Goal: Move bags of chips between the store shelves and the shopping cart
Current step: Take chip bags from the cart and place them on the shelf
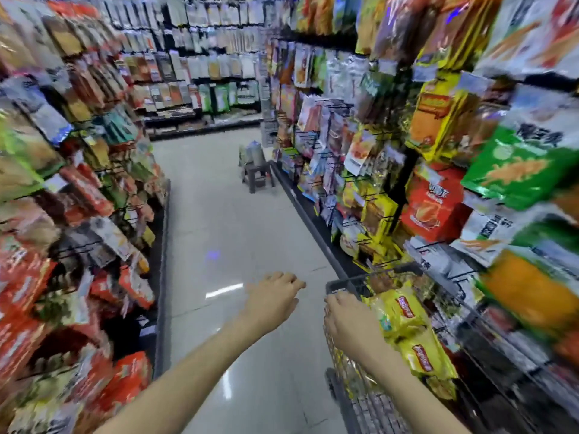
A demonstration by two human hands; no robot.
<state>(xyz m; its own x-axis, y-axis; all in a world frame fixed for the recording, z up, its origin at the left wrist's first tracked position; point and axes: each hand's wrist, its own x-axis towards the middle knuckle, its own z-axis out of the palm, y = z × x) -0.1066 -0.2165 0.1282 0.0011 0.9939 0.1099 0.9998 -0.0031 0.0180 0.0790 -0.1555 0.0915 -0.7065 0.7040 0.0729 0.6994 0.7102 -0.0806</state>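
A wire shopping cart (343, 285) stands at the lower right of the aisle, close against the right-hand shelves. Several yellow chip bags (407, 327) lie piled inside it. My right hand (347, 321) grips the cart's left rim, fingers curled over the edge. My left hand (274, 296) hovers over the floor just left of the cart, fingers loosely curled, holding nothing. The right shelves (438, 158) hold yellow, red, green and orange snack bags. The frame is motion-blurred.
Left-hand shelves (78, 214) packed with red and mixed snack bags line the aisle. A small dark stool (257, 178) with bottles on it stands mid-aisle by the right shelf base. More racks close the far end. Pale floor (225, 239) runs between.
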